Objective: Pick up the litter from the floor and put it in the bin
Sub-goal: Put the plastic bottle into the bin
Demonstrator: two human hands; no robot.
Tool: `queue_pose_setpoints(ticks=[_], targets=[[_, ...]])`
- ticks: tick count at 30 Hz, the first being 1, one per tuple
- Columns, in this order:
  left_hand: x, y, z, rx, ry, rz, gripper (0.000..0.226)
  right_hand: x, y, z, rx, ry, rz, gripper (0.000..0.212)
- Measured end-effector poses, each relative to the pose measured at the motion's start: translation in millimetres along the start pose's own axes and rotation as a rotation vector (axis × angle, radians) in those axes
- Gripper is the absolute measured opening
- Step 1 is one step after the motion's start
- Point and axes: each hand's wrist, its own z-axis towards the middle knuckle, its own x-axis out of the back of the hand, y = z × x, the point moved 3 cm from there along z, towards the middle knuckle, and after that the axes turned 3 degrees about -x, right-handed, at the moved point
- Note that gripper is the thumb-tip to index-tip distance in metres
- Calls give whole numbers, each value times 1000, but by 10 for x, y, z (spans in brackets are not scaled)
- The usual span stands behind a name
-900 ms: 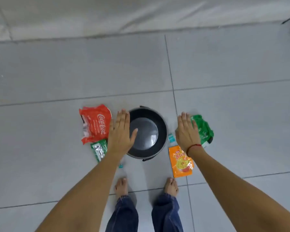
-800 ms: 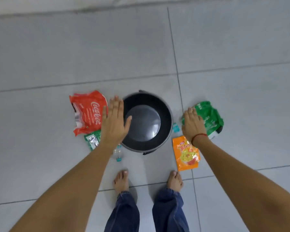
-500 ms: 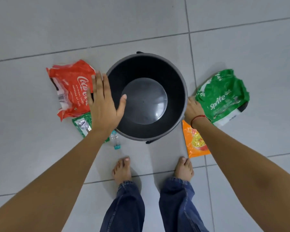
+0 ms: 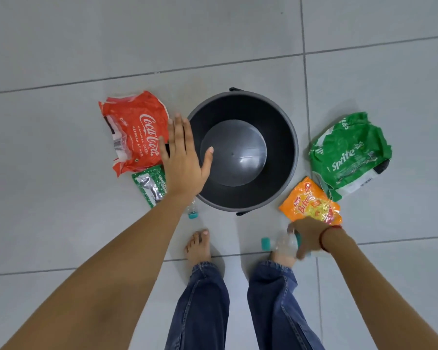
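Observation:
A black round bin (image 4: 286,137) stands empty on the grey tiled floor. My left hand (image 4: 185,160) hovers flat and open over the bin's left rim. My right hand (image 4: 306,238) is low at the right, closed around a small clear plastic bottle (image 4: 281,245) with a teal cap, above my right foot. Litter lies around the bin: a red Coca-Cola wrapper (image 4: 137,133) and a small green-and-silver sachet (image 4: 151,185) to the left, another small teal-capped bottle (image 4: 193,210) under my left wrist, a green Sprite wrapper (image 4: 349,155) and an orange snack packet (image 4: 310,203) to the right.
My bare feet (image 4: 199,246) and blue jeans legs (image 4: 202,306) stand just in front of the bin. Grey tiles with grout lines spread on all sides.
The view has dropped closer to the floor. My right hand moved from beside the bin's right rim back toward my foot and now grips a small bottle. My left hand stays open.

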Motion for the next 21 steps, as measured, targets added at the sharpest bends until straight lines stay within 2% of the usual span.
queue_pose_setpoints(ticks=[1, 3, 4, 6, 8, 9, 11, 13, 15, 17, 19, 20, 21], targets=[[-3, 0, 1, 0, -7, 5, 78, 6, -78, -222, 49, -52, 137, 65], [-20, -5, 5, -1, -15, 7, 78, 174, -224, -604, 233, -19, 528, 62], [-32, -11, 7, -2, -15, 2, 78, 304, -282, -735, 321, 73, 740, 65], [-45, -19, 11, -4, 1, -10, 77, 564, -378, -747, 343, 331, 1038, 59], [-50, -27, 13, -6, 15, -20, 76, 836, -522, -502, 180, 616, 1065, 39], [-63, -19, 8, -11, 21, -25, 75, 964, -599, -340, 95, 727, 1041, 35], [-63, -19, 3, -18, 30, -25, 75, 1175, -783, -3, 5, 772, 926, 46], [-61, -16, 1, -17, 32, -32, 75, 1278, -928, 189, -49, 707, 720, 63], [-53, -6, 2, -17, 30, -36, 75, 1359, -950, 139, -26, 788, 692, 65], [-40, -1, 5, -15, 31, -34, 75, 1427, -831, -136, 89, 1118, 810, 46], [-41, 0, 2, -12, 30, -34, 75, 1372, -528, -380, 74, 1545, 906, 23], [-44, 0, 4, -12, 33, -37, 75, 1308, -321, -418, -2, 1675, 934, 19], [-47, -3, 6, -10, 39, -39, 75, 1239, -100, -358, -106, 1683, 959, 21]])
